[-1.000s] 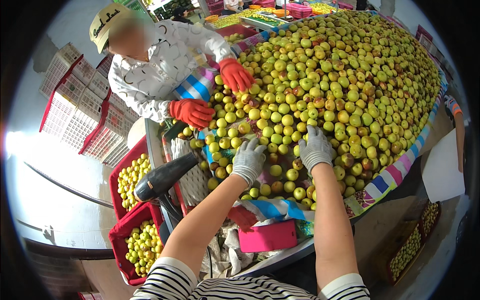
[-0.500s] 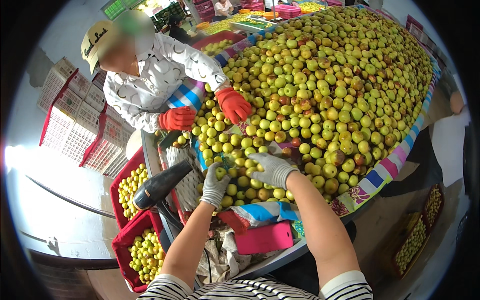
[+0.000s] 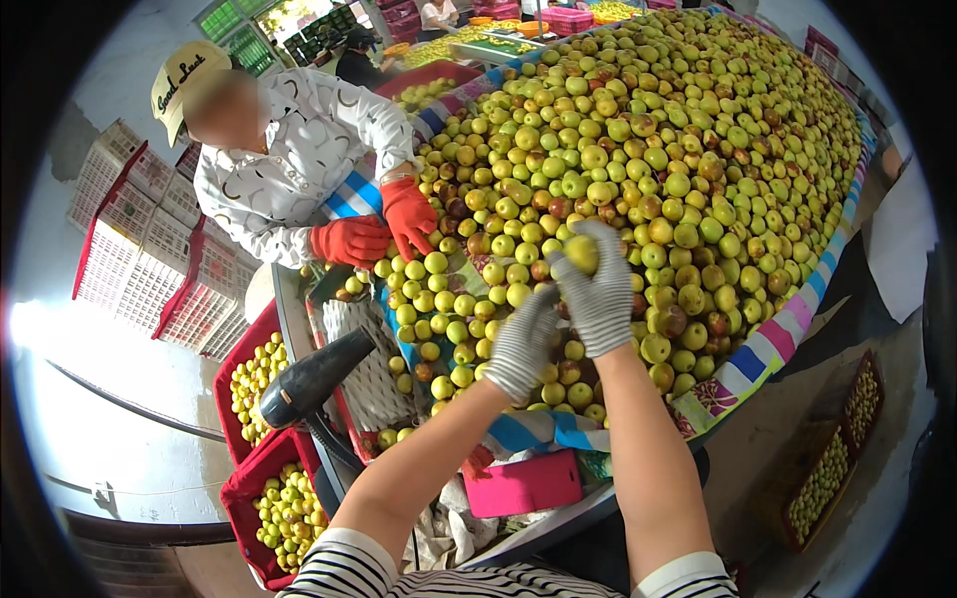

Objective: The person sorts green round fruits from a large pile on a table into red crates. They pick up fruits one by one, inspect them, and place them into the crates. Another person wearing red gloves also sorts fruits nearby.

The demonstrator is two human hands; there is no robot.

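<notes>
Pinching a round smooth fruit (image 3: 581,253), right knit-gloved hand (image 3: 598,294); left hand (image 3: 518,347) curled, empty.

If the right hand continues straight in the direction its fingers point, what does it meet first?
The right hand, holding a green fruit, points up and away over the fruit pile. It would probably meet the green and reddish fruits just beyond its fingertips first, though its height above them is unclear.

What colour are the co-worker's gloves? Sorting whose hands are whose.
Orange-red gloves, head view.
</notes>
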